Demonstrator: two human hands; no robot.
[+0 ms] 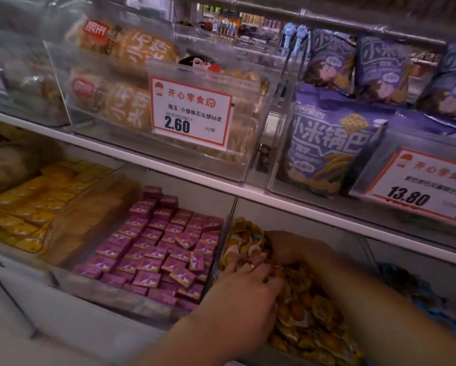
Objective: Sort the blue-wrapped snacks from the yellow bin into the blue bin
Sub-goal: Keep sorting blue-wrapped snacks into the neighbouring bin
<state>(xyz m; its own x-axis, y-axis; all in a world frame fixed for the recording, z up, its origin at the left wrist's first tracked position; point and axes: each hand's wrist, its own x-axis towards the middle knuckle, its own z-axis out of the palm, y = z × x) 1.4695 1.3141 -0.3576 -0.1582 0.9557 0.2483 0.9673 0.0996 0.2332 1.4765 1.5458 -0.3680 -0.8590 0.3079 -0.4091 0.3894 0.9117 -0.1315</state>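
The yellow bin [308,328] on the lower shelf is full of yellow-wrapped snacks; a few bluish wrappers [257,237] show near its far end. Both my hands are down in this pile. My left hand [245,291] lies on the snacks with its fingers spread forward, a ring on one finger. My right hand [290,247] reaches in from the right, farther back, with its fingers buried among the wrappers. What either hand holds is hidden. The blue bin [411,291] with blue wrappers is partly visible to the right, behind my right forearm.
A clear bin of purple square packets [158,247] stands left of the yellow bin, and a bin of yellow boxes [29,204] farther left. The shelf above [221,186] carries clear bins of bagged snacks with price tags [191,112]; purple bags [330,146] sit at right.
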